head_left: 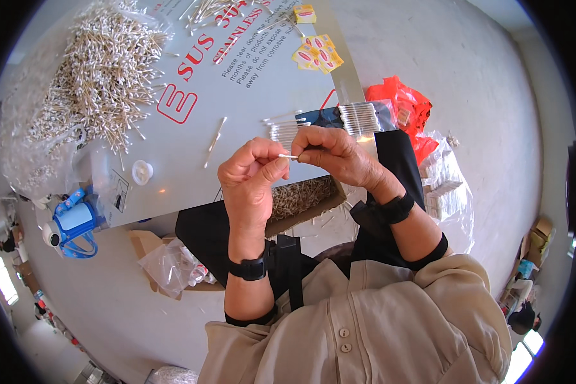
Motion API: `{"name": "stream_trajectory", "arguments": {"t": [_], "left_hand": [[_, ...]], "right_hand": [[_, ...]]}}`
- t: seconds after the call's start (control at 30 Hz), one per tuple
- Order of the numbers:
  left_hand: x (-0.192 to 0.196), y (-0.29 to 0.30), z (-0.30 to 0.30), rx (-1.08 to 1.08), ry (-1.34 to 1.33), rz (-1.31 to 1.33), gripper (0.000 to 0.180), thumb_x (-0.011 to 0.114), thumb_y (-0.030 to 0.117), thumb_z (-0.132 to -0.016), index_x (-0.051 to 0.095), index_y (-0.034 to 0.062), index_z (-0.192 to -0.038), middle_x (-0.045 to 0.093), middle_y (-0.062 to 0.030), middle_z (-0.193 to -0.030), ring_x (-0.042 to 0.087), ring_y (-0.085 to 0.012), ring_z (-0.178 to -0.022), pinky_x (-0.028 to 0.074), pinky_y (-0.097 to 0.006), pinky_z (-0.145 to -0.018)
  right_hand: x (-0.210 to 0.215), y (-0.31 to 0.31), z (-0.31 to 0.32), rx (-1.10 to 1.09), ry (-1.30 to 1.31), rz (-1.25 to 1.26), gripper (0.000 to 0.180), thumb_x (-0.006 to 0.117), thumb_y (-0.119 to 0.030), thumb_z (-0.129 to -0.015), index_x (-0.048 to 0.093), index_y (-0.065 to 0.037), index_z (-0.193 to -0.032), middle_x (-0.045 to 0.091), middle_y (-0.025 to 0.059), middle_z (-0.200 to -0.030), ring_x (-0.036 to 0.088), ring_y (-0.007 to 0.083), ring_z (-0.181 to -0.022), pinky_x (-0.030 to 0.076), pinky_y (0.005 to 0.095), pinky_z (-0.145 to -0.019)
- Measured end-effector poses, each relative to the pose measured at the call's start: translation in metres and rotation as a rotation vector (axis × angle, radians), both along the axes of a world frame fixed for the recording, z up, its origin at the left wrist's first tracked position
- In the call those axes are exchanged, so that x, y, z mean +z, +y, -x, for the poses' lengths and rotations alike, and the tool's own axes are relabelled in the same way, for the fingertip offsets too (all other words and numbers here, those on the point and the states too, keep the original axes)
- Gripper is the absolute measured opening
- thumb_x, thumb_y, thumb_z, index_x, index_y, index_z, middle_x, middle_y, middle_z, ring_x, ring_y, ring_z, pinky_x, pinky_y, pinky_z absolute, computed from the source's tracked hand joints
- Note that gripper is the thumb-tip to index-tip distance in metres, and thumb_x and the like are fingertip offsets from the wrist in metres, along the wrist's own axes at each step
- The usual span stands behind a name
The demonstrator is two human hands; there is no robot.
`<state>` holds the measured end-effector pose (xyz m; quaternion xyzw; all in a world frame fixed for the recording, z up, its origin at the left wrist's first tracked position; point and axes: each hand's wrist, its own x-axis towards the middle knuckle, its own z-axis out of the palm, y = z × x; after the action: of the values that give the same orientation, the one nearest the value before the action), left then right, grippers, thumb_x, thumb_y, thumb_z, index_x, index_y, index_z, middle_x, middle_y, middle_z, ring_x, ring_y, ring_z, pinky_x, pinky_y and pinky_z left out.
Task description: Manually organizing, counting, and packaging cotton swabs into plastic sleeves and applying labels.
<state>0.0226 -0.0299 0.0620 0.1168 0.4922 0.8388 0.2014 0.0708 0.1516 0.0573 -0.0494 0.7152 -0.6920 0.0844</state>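
Observation:
Over the table's near edge, both my hands are closed in a pinch on one cotton swab [288,156]. My left hand [253,173] has its thumb and forefinger at the swab's left end. My right hand [339,157] grips the other end, which its fingers partly hide. Just beyond my hands lies a row of cotton swabs [284,131], side by side. A second neat row of swabs [359,120] sits to its right, near the table's right edge. Below my hands, an open cardboard box [329,203] holds many swabs.
A large heap of swabs [109,70] in clear plastic covers the table's far left. Loose swabs [216,142], a small white round container [142,172] and yellow-white packets [319,53] lie about. A blue bottle [74,221] stands at left; red plastic bags [400,109] are at right.

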Motion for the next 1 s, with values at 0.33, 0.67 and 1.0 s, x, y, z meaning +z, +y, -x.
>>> {"name": "stream_trajectory", "arguments": {"t": [0.33, 0.67, 1.0], "left_hand": [[0.002, 0.003, -0.019, 0.167, 0.204, 0.075, 0.013, 0.069, -0.011, -0.080, 0.064, -0.0020, -0.088, 0.062, -0.0065, -0.086, 0.056, -0.0098, -0.065, 0.047, -0.023, -0.059], [0.015, -0.004, -0.018, 0.042, -0.014, -0.038, 0.004, 0.060, -0.003, -0.085, 0.063, -0.0057, -0.084, 0.062, -0.0137, -0.087, 0.057, -0.0152, -0.064, 0.048, -0.027, -0.056], [0.017, -0.011, -0.016, -0.166, -0.394, -0.155, 0.008, 0.059, 0.002, -0.083, 0.059, -0.0067, -0.082, 0.058, -0.0183, -0.086, 0.057, -0.0197, -0.069, 0.049, -0.028, -0.050]], "right_hand": [[0.005, -0.012, -0.016, 0.001, -0.074, 0.188, 0.004, 0.058, -0.004, -0.095, 0.060, -0.001, -0.096, 0.057, -0.0018, -0.086, 0.049, 0.0060, -0.085, 0.043, 0.0245, -0.079], [0.004, -0.018, -0.026, -0.056, -0.063, 0.211, 0.004, 0.059, -0.003, -0.093, 0.061, 0.000, -0.094, 0.058, -0.0009, -0.084, 0.051, 0.0068, -0.083, 0.044, 0.0249, -0.078], [0.002, -0.017, -0.033, -0.082, 0.010, 0.125, 0.005, 0.061, -0.002, -0.092, 0.064, 0.000, -0.095, 0.059, 0.0019, -0.085, 0.054, 0.0092, -0.085, 0.045, 0.0266, -0.079]]}}
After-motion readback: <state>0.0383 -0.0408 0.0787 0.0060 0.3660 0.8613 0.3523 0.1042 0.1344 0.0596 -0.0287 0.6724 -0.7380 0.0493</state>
